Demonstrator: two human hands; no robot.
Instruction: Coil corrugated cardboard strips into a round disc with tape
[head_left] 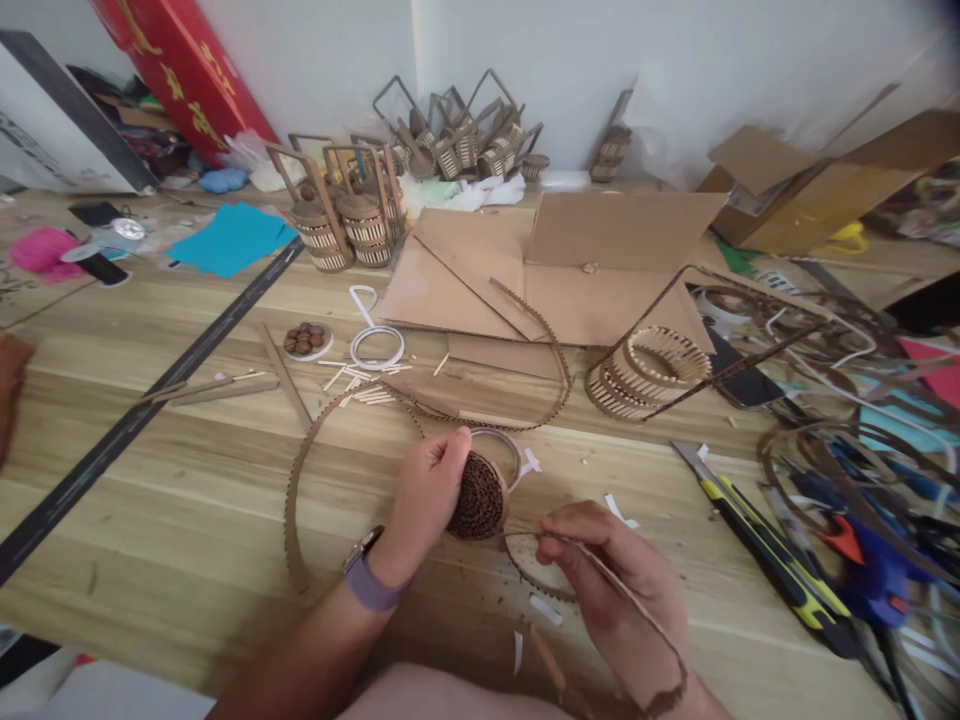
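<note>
Between thumb and fingers of my left hand (427,490) is a tightly wound corrugated cardboard coil (478,497), its dark ridged face turned upward. My right hand (622,580) pinches a narrow cardboard strip (628,592) just right of the coil; the strip trails back over that hand. Another loop of strip curves under the right fingertips. Just behind the coil lies a tape ring (511,447), partly covered by it. A long corrugated strip (295,510) arcs over the table to the left. Short pale sticks (367,385) lie scattered beyond my left hand.
A stick basket (637,375) with a tall handle stands right of centre. A yellow-black utility knife (765,545) and a blue glue gun (874,570) lie at right. Behind are flattened cardboard (465,265) and finished baskets (322,235). Brown beads (305,340) fill a small dish.
</note>
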